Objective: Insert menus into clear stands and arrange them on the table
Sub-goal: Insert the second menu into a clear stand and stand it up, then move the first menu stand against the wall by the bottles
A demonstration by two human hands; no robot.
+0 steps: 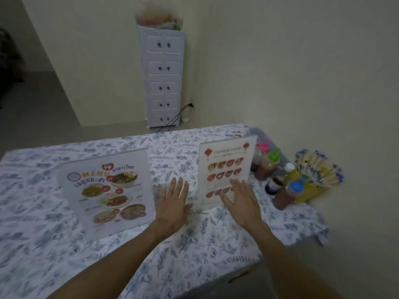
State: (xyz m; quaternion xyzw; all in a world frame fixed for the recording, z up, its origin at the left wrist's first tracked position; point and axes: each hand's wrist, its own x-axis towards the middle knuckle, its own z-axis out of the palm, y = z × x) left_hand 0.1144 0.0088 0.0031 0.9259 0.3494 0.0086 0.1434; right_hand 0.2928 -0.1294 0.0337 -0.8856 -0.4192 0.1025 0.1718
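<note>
Two menus stand upright in clear stands on the table with a floral cloth (pixel 43 244). The Thai food menu (pixel 108 190) is on the left, larger and nearer to me. The Chinese food menu (pixel 226 165) stands to the right, further back. My left hand (pixel 173 201) hovers flat with fingers spread between the two stands, holding nothing. My right hand (pixel 241 201) reaches with spread fingers in front of the lower part of the Chinese menu; whether it touches the stand is unclear.
Sauce bottles (pixel 287 190) and a yellow holder of wrapped utensils (pixel 317 175) crowd the table's right end by the wall. A white drawer cabinet (pixel 163 76) stands against the far wall, with a cable on the floor.
</note>
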